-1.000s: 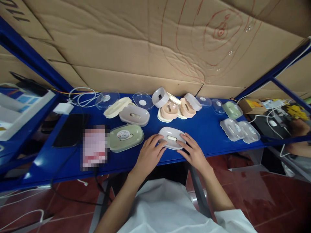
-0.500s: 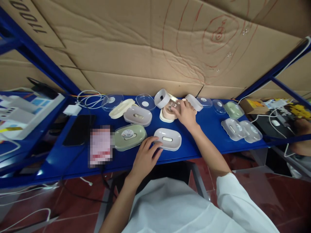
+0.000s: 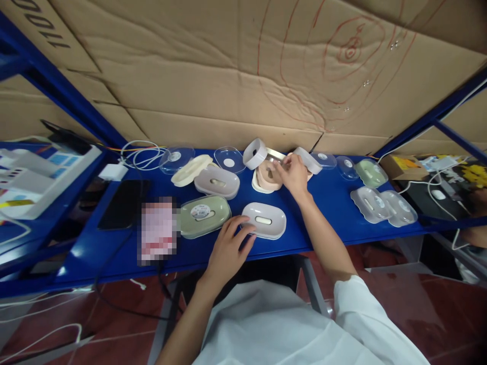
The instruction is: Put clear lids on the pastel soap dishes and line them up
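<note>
My left hand (image 3: pixel 230 243) has its fingers apart, with fingertips at the left edge of a light grey oval dish (image 3: pixel 264 220) near the table's front edge. Farther back, my right hand (image 3: pixel 294 175) reaches over a pile of beige dishes (image 3: pixel 266 178). Its fingers are bent together at the pile; what they hold, if anything, is too small to make out. A grey ring-shaped part (image 3: pixel 254 153) leans left of that hand, and another grey part (image 3: pixel 309 160) lies behind it. A green oval dish with a round label (image 3: pixel 204 217) lies left of the grey dish.
Another grey dish (image 3: pixel 216 181), a cream piece (image 3: pixel 191 171) and transparent lids (image 3: pixel 229 159) lie at the back left. Clear scalloped dishes (image 3: pixel 368 204) and a green one (image 3: pixel 371 173) are at right. A black phone (image 3: pixel 124 204) and white charger (image 3: pixel 113 172) lie left. Another person's arm (image 3: pixel 474 237) shows far right.
The fingers of my right hand have drawn closer together over the beige pile. My left hand stays by the grey dish. The view has shifted slightly.
</note>
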A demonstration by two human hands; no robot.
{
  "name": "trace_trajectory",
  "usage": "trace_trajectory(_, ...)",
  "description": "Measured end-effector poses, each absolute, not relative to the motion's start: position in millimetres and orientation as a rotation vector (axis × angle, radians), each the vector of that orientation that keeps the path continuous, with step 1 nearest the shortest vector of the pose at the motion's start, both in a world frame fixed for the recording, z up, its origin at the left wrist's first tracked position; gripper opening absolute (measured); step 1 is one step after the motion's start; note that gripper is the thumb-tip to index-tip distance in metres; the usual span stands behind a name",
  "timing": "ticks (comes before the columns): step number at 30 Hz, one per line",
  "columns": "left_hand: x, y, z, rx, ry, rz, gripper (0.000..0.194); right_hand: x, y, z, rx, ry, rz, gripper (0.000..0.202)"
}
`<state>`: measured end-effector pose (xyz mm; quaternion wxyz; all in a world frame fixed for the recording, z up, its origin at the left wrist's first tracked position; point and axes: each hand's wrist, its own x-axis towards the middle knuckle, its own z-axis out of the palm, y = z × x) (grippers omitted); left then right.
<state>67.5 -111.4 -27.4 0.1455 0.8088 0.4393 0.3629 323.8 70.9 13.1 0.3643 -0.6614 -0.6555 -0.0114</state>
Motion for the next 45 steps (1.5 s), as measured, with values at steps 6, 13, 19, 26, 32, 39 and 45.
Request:
trace_trajectory(6,67.8,-111.2,-27.0,2.329,1.266,1.060,0.015,340.2,51.1,21.2,-1.475,-1.683,0.001,0.027)
trace_trajectory(13,68.3,-111.9,-28.2,2.342,1.270,1.055,0.015,300.2,42.9,25.2,-1.668,-2.041,-0.127,0.046)
trace_trajectory(19,68.1,-112.3,-26.7,2.321,1.279,1.045,0.015,282.3,46.8,25.0,-1.985,-1.936,-0.125,0.064)
trace_trajectory(26,68.2,-111.8,-25.6,2.315,1.272,1.045,0.015,299.8,55.6,19.5,-1.742,-1.781,0.064,0.047)
trace_trajectory(32,67.0,-113.3,-28.0,2.289,1.288,1.067,0.015,339.7,-2.7,27.2,-1.445,-1.709,0.141,0.049)
trace_trajectory(39,66.1,-116.0,-31.0,2.130,1.376,1.139,0.043,357.2,-114.4,-6.3,-1.240,-2.093,0.365,0.058)
trace_trajectory(45,65.9,-113.9,-32.6,2.225,1.359,1.035,0.061,340.2,-110.4,-10.4,-1.160,-2.289,0.467,0.068)
